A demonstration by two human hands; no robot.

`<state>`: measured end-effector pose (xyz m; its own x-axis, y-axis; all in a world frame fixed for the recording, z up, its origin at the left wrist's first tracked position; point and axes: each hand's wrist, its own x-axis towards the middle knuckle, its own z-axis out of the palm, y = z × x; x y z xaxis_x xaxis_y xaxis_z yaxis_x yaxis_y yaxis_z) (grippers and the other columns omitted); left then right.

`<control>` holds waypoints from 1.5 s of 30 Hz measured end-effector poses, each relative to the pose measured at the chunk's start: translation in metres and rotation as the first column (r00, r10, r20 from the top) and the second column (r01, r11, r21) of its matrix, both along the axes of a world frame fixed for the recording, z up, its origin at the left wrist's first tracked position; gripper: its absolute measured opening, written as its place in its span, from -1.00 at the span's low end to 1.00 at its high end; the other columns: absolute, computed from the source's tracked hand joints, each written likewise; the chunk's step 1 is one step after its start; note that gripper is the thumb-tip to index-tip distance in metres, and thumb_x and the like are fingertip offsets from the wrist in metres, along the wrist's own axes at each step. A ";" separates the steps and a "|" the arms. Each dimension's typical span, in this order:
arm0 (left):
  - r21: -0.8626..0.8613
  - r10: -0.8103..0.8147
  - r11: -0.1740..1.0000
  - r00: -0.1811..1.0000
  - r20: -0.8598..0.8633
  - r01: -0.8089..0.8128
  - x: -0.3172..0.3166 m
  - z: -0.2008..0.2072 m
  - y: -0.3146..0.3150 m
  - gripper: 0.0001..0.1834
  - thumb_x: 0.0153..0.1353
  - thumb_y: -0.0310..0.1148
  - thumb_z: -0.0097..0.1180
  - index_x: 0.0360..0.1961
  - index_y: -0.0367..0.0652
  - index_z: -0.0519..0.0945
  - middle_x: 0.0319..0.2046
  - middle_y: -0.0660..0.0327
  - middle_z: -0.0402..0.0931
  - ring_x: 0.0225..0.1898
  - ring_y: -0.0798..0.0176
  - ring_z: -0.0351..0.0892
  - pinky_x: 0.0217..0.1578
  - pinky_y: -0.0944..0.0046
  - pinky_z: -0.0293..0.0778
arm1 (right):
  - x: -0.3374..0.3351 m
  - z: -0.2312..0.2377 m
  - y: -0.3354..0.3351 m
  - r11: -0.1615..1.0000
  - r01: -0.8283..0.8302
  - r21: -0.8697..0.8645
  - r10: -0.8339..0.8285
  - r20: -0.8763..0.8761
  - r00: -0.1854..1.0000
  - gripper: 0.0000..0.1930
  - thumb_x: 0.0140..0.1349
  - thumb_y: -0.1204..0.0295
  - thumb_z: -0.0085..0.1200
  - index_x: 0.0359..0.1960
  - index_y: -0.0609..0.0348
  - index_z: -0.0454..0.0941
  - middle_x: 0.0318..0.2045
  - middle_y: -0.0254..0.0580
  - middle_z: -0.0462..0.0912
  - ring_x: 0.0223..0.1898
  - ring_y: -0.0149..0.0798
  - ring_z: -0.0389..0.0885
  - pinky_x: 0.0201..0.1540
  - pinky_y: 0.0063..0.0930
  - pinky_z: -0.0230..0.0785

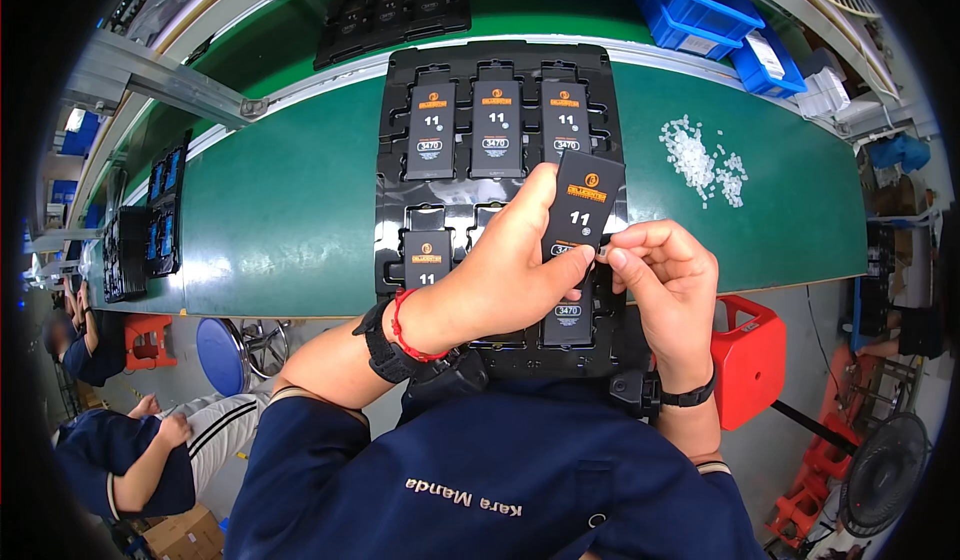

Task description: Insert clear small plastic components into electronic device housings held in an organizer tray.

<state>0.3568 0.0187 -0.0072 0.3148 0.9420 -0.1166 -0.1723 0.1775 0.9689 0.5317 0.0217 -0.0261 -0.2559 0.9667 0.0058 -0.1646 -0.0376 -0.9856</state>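
My left hand is closed round a flat black phone battery with orange and white print, tilted above the tray. At the battery's lower right edge, the thumb and fingers of my right hand are pinched on a small pale piece, mostly hidden by the fingertips. Beneath both hands lies a black moulded plastic tray. Its far row holds three like batteries, among them the middle one. In the near row a battery sits at the left and another at the right; my left hand covers the middle.
Small white pieces lie in a loose pile on the green table, right of the tray. Blue bins stand at the back right. More black trays are at the back and far left. A red stool stands beside me; another person sits at the left.
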 end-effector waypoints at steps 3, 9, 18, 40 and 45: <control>-0.003 -0.002 1.000 1.000 -0.015 0.002 0.000 0.000 0.001 -0.44 0.16 -0.67 -0.03 0.18 -0.21 0.14 -0.12 0.26 0.40 -0.16 0.47 0.47 -0.39 0.49 0.59 | 0.000 -0.002 0.001 1.000 -0.008 -0.025 0.007 -0.021 1.000 -0.90 0.15 0.68 0.09 -0.29 0.32 0.51 -0.42 -0.28 0.60 -0.41 -0.58 0.52 -0.40 -0.76 0.34; 0.015 0.014 1.000 1.000 -0.021 -0.013 -0.001 0.000 0.001 -0.44 0.13 -0.68 -0.01 0.16 -0.21 0.17 -0.14 0.26 0.40 -0.17 0.49 0.47 -0.40 0.49 0.59 | -0.005 -0.002 0.001 1.000 0.000 -0.009 -0.001 -0.057 0.998 -0.88 0.13 0.72 0.07 -0.30 0.32 0.50 -0.39 -0.28 0.59 -0.36 -0.56 0.55 -0.34 -0.75 0.38; 0.044 0.035 0.998 0.999 -0.035 -0.034 0.001 -0.003 0.000 -0.45 0.11 -0.69 -0.01 0.15 -0.21 0.18 -0.13 0.25 0.41 -0.20 0.48 0.49 -0.43 0.51 0.58 | -0.010 -0.005 -0.003 0.999 0.042 0.020 -0.041 -0.050 0.998 -0.88 0.13 0.73 0.06 -0.30 0.33 0.50 -0.38 -0.29 0.59 -0.34 -0.56 0.55 -0.28 -0.72 0.41; -0.042 0.105 0.992 0.952 -0.288 -0.122 -0.054 -0.008 -0.036 -0.44 0.09 -0.75 0.07 0.12 -0.23 0.25 -0.13 0.16 0.53 -0.09 0.41 0.52 -0.11 0.42 0.47 | 0.095 -0.052 0.068 0.899 0.207 0.386 -0.438 0.797 0.415 -0.92 0.05 0.56 0.15 -0.41 0.29 0.59 -0.63 -0.16 0.55 -0.60 -0.35 0.48 -0.45 -0.48 0.36; -0.095 0.021 0.995 0.970 -0.242 -0.045 -0.048 -0.007 -0.040 -0.47 0.11 -0.75 0.05 0.11 -0.24 0.25 -0.11 0.19 0.51 -0.06 0.42 0.50 -0.10 0.42 0.47 | 0.093 -0.052 0.068 0.902 0.223 0.370 -0.431 0.780 0.453 -0.93 0.05 0.58 0.13 -0.40 0.29 0.58 -0.62 -0.23 0.52 -0.60 -0.42 0.44 -0.45 -0.51 0.34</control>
